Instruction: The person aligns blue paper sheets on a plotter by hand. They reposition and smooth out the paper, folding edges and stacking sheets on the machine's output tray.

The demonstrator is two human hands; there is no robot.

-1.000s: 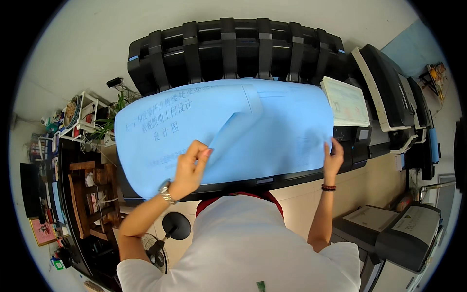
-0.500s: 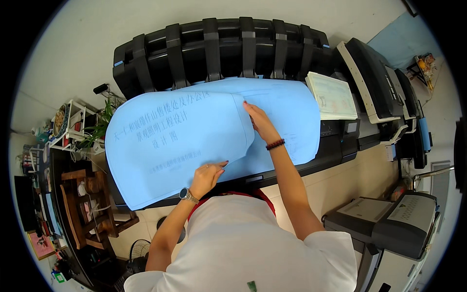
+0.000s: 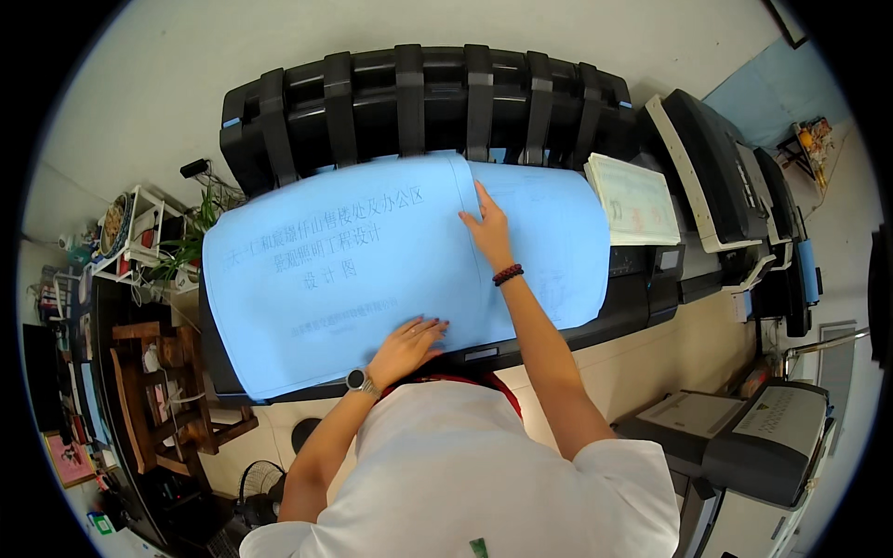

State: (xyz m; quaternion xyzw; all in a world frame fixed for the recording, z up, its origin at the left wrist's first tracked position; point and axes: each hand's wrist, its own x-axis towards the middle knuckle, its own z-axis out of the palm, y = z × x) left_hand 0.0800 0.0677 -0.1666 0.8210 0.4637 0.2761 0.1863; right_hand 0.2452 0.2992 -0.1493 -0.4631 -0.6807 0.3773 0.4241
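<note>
Blue printed sheet [image 3: 326,246] lay left of frame centre, overlapping a second blue sheet [image 3: 556,244] at centre right. Left hand [image 3: 406,350] rested on the former's lower edge, fingers extended; right hand [image 3: 489,232] lay at its right edge, thumb spread from fingers.

Your left hand [image 3: 406,350] rests near the lower edge of the printed blue sheet [image 3: 326,302], your right hand [image 3: 489,231] at its right edge.
</note>
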